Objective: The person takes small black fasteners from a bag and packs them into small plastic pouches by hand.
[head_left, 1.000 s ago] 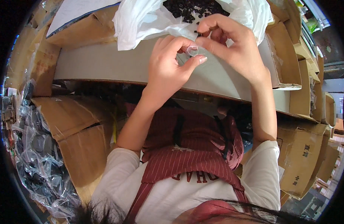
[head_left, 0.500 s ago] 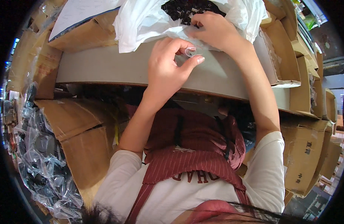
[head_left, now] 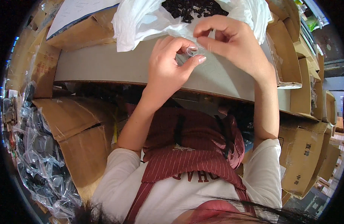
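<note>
Between the thumb and fingers of my left hand [head_left: 169, 61] is what looks like a small clear plastic bag [head_left: 194, 51], its rounded mouth spread apart. Just above and to the right of it hovers my right hand [head_left: 230, 43], thumb and index finger pinched together; anything between them is too small to make out. Behind both hands, a white plastic bag [head_left: 133, 28] lies opened out on the table. Inside it is a heap of small black parts [head_left: 188, 10], some of them ring-like.
The pale tabletop [head_left: 105, 65] ends in a front edge below my hands. A cardboard box [head_left: 88, 31] with a written sheet [head_left: 77, 15] stands at the left, a cardboard tray [head_left: 284, 56] at the right. Plastic-bagged dark parts [head_left: 45, 160] fill the lower left, beside open carton flaps [head_left: 82, 149].
My right hand has come out of the black heap, back toward me and right, to just beside the small clear bag. My left hand has stayed nearly in place, gripping that bag.
</note>
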Action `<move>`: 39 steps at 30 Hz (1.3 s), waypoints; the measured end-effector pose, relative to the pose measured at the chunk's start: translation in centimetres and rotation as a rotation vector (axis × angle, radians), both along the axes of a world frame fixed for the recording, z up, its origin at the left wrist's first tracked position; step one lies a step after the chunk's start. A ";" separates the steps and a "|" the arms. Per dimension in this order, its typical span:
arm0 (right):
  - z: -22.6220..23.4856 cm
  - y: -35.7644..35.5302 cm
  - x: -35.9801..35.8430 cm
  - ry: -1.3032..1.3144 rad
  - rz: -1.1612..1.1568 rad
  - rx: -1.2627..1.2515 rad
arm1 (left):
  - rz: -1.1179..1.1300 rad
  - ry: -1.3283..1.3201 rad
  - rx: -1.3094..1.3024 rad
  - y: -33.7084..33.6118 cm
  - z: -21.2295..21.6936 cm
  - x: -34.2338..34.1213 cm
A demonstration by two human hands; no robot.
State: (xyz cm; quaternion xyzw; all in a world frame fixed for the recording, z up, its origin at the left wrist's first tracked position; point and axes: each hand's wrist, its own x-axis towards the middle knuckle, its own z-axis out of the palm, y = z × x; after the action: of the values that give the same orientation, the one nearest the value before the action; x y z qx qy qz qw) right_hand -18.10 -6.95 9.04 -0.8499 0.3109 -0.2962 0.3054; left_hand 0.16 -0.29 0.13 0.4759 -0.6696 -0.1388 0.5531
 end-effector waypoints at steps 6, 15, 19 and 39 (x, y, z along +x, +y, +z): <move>-1.6 -3.2 -0.6 0.089 -0.149 -0.388 | 0.009 0.015 0.029 0.3 0.2 -0.2; -4.5 -5.9 1.9 0.420 -0.296 -0.491 | 0.028 0.007 0.013 0.0 0.1 -0.2; -4.0 -6.6 3.2 0.326 -0.234 -0.472 | 0.032 0.007 0.006 0.1 0.2 -0.3; -0.6 1.2 -0.9 -0.046 -0.070 -0.171 | -0.034 0.039 0.029 0.1 0.5 -0.1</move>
State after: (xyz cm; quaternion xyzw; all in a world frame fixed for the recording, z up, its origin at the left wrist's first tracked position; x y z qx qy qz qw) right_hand -19.01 -5.74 8.49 -0.8545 0.3069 -0.3514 0.2284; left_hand 0.05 -0.24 0.66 0.4695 -0.6646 -0.1671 0.5567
